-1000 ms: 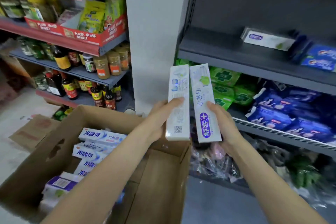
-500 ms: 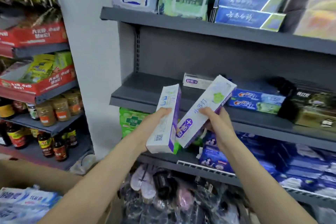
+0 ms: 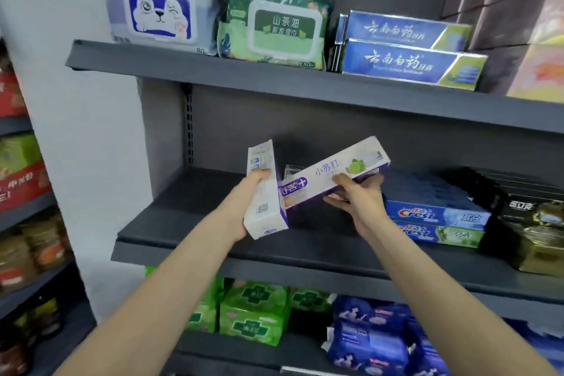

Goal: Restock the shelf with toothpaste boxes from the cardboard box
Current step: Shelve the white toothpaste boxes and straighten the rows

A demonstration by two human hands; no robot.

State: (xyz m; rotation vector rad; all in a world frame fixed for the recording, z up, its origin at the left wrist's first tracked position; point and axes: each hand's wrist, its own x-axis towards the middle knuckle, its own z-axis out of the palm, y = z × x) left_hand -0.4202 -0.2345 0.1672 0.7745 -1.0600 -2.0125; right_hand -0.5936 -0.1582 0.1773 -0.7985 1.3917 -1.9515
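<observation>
My left hand grips a white toothpaste box held nearly upright over the middle grey shelf. My right hand holds a white and purple toothpaste box, tilted with its far end up to the right, above the same shelf. Behind the two boxes another white toothpaste box lies at the back of the shelf, mostly hidden. The cardboard box is out of view.
Blue Crest boxes are stacked just right of my right hand, with dark and gold boxes beyond. Wet-wipe packs and blue toothpaste boxes sit on the shelf above. Green packs fill the shelf below.
Both hands have risen from the cardboard box to the middle shelf with their boxes. The right hand's box has turned from upright to nearly flat. The view lifted off the cardboard box.
</observation>
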